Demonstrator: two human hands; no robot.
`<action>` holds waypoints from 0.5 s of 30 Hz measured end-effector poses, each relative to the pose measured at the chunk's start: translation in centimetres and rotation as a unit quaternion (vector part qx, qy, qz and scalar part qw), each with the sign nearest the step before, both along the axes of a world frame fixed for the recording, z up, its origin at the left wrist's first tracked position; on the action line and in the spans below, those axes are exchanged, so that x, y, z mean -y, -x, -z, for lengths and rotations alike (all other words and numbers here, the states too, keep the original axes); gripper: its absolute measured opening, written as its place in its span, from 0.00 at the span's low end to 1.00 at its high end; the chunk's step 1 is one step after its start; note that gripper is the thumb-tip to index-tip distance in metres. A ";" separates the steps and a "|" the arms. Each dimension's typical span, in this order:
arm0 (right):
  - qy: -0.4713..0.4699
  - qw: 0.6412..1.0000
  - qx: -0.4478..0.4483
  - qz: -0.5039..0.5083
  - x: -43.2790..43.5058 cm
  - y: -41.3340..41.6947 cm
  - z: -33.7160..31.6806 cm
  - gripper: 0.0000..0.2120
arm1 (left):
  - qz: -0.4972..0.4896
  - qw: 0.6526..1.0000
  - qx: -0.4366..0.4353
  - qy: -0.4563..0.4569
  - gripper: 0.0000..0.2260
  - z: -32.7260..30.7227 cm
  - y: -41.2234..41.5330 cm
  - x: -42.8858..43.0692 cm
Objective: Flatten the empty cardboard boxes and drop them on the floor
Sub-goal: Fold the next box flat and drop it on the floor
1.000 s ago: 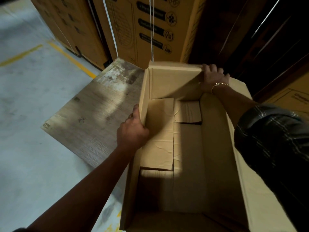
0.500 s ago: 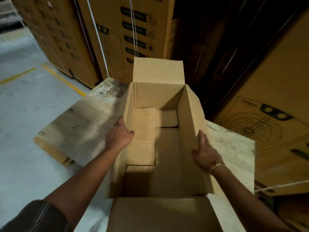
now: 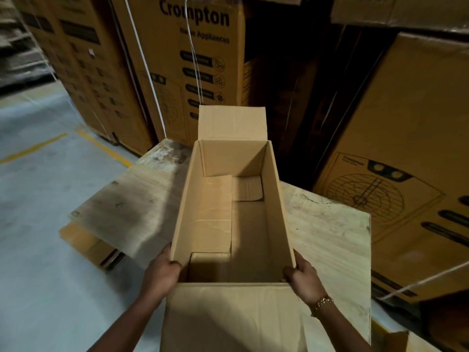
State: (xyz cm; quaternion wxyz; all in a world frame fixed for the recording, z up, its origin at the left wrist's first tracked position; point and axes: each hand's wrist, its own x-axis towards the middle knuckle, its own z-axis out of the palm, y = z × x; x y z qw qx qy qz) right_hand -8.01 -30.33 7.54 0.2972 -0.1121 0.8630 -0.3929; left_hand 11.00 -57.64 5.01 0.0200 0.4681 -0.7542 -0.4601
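Box open-topped between left grip, right grip; near corners clasped.

- An open rectangular cardboard box: plain light tan, unprinted, shading to darker brown inside at the near end.
- A flat wooden board: pale beige with fine grain lines, blotched with grey-brown and whitish stains.
- A concrete floor: pale blue-grey, crossed by yellow painted lines.
- Tall stacked cartons: ochre-brown, printed in black with lettering and pill-shaped labels; the carton on the right bears a black line drawing of a round grille.
- Thin packing straps: white.
- A chain bracelet: gold.
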 end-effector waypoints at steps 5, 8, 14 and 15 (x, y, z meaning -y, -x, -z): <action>-0.073 0.995 -0.061 0.021 -3.7 -0.4 -4.7 0.29 | -0.008 0.992 -0.070 -0.106 0.17 1.1 2.6 -1.6; -0.145 0.983 -0.107 0.044 -5.2 0.4 -8.0 0.33 | 0.004 0.973 -0.131 -0.189 0.22 3.7 6.6 -3.3; -0.249 0.939 -0.237 0.013 -0.8 -1.7 -12.5 0.29 | 0.088 0.962 -0.113 -0.234 0.22 4.4 9.4 -1.9; -0.267 0.928 -0.261 -0.004 0.5 -2.3 -13.0 0.29 | 0.116 0.964 -0.091 -0.222 0.26 5.6 9.2 -0.5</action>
